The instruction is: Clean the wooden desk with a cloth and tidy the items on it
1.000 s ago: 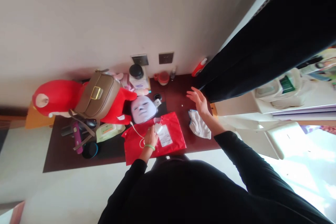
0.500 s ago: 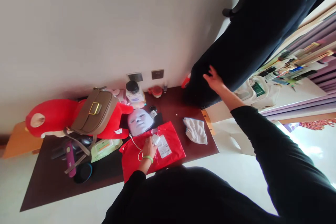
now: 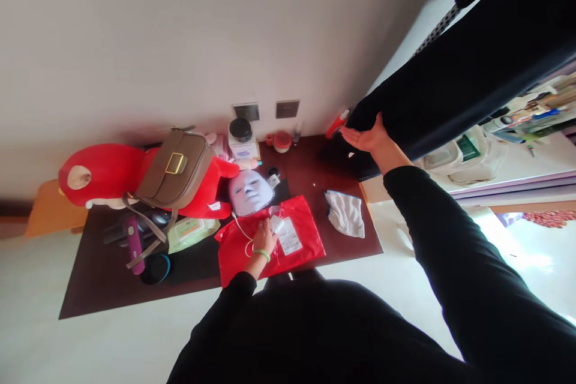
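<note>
My left hand (image 3: pixel 264 240) rests on a red plastic bag (image 3: pixel 302 222) on the dark brown table (image 3: pixel 310 171). Its fingers are closed round a small white device (image 3: pixel 276 225). A white cable (image 3: pixel 240 231) runs from the device to a white face mask (image 3: pixel 249 192) just beyond the bag. My right hand (image 3: pixel 366 138) is stretched out to the right. It lies flat, fingers spread, against the edge of a large black padded object (image 3: pixel 450 84), which looks like a chair back. A crumpled white cloth (image 3: pixel 345 214) lies between the two hands.
A red plush toy (image 3: pixel 108 171) with a tan handbag (image 3: pixel 176 168) on it fills the table's left side. A wipes pack (image 3: pixel 191 231), a purple stick (image 3: pixel 134 239) and a black round lid (image 3: pixel 155 268) lie nearby. Jars (image 3: pixel 240 135) and a red bottle (image 3: pixel 337 123) stand by the wall.
My right hand rose from above the white cloth to the black object and now lies flat at its lower edge. My left hand stays on the white device.
</note>
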Action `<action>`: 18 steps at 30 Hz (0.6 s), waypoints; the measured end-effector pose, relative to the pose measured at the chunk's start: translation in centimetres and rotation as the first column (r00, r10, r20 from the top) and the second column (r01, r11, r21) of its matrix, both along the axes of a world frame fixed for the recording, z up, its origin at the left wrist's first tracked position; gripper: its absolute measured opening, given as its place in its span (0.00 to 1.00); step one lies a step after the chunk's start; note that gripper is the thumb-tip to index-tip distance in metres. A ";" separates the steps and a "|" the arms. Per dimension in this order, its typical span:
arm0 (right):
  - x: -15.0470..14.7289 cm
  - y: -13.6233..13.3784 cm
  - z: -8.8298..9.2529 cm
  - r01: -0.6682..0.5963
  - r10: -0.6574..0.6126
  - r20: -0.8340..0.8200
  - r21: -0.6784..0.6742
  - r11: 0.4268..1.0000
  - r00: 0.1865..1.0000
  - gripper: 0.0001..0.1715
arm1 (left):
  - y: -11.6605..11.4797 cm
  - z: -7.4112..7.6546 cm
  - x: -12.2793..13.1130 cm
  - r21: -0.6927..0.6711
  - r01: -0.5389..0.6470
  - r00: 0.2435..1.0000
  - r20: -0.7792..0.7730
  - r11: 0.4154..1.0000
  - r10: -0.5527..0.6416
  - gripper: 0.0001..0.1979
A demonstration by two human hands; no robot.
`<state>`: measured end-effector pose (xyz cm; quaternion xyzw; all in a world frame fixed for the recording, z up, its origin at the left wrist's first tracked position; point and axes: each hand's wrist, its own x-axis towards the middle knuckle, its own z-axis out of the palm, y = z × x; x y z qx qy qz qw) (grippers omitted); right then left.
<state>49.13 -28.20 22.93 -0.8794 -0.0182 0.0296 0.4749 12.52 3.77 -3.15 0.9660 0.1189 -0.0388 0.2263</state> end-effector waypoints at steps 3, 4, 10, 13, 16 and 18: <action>2.0 -0.1 -0.7 0.064 -0.063 -0.176 0.004 0.998 0.982 0.63 | -0.1 0.2 -0.2 -0.004 0.006 1.000 -0.005 1.000 -0.006 0.31; 2.6 -0.3 -0.9 0.142 -0.143 -0.187 -0.020 0.990 0.972 0.60 | -0.1 0.3 -0.3 -0.008 0.003 1.000 -0.009 1.000 -0.003 0.31; 2.1 -2.8 -3.7 0.303 -0.280 0.117 -0.398 0.866 0.953 0.45 | -0.3 1.1 -0.6 -0.062 -0.035 0.999 -0.018 0.997 0.034 0.35; 0.6 -3.7 -5.3 0.020 0.068 0.104 -0.673 0.739 0.992 0.44 | -1.1 1.5 -0.7 -0.067 -0.079 0.997 -0.026 0.995 0.077 0.32; 0.7 -3.7 -6.4 -0.114 0.171 0.005 -0.728 0.677 0.985 0.38 | -3.2 2.2 -0.1 -0.084 -0.103 0.993 -0.057 0.991 0.098 0.33; 1.6 -3.4 -7.0 -0.079 0.105 -0.007 -0.702 0.708 0.994 0.31 | -5.0 2.5 0.8 -0.103 -0.108 0.993 -0.063 0.989 0.102 0.34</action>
